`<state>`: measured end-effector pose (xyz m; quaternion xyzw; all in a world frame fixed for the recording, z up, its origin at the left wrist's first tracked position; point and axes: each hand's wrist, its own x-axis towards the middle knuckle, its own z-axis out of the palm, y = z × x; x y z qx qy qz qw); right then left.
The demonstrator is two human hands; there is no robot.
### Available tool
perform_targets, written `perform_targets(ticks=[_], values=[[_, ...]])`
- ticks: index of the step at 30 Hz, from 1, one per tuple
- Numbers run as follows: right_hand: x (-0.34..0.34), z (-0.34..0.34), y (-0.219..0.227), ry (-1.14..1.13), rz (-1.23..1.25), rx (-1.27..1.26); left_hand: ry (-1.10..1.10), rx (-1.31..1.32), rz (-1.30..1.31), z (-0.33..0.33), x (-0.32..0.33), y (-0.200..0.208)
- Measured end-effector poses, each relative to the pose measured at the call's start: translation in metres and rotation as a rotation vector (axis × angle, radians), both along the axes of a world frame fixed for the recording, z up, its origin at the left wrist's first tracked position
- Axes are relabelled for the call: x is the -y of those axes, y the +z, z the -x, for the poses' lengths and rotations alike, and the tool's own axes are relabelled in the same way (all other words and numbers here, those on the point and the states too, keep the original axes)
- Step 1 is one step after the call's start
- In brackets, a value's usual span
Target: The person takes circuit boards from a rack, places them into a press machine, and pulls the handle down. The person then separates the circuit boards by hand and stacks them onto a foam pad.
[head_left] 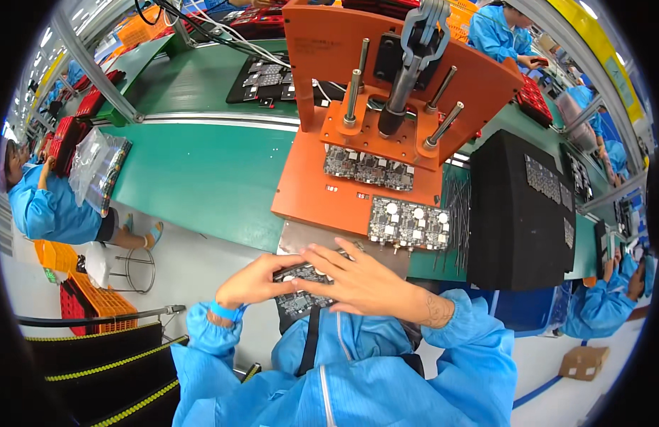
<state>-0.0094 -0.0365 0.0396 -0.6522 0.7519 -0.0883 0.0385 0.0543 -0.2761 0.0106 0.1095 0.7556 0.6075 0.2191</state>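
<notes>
Closest in, above the lap of a blue smock [287, 398]: a dark circuit board [299, 303], crowded with small parts, between both hands and just short of the bench's near edge. Left hand [248, 281] at its left end, thumb laid across the face, fingers bent along the far edge, seemingly pinched on it. Right hand [368, 281] over the right part, fingers a little apart, tips close to those of the left; whether clamped on the edge or merely resting on top, impossible to tell.

Probably light and stiff, quite smooth at the rim, rough over the face, fragile at every raised component and likely poor at taking a twist. Best held by the outer edges near both ends, with even, gentle pressure and no thumb load on the taller parts.

Just beyond, a metal plate [308, 235], then an orange fixture [308, 192] with a second board [410, 224] at its right front corner and a third board [368, 169] beneath an orange pinned plate [379, 150]. To the right, loose dark strands [455, 213] and a black block [493, 213]. Farther off, a green bench [201, 185], a toggle clamp [408, 78] and, leftward, a co-worker [45, 206] in blue.
</notes>
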Motion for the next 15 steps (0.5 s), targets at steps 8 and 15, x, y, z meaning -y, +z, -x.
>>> perform_targets(ticks=[8, 15], values=[[-0.065, 0.007, -0.003, -0.413, 0.247, 0.422, 0.221, -0.038, 0.049, 0.093, -0.002, 0.007], [-0.122, -0.049, -0.032, -0.594, 1.058, 1.989, 0.37, 0.174, -0.179, 0.157, -0.036, 0.004]])
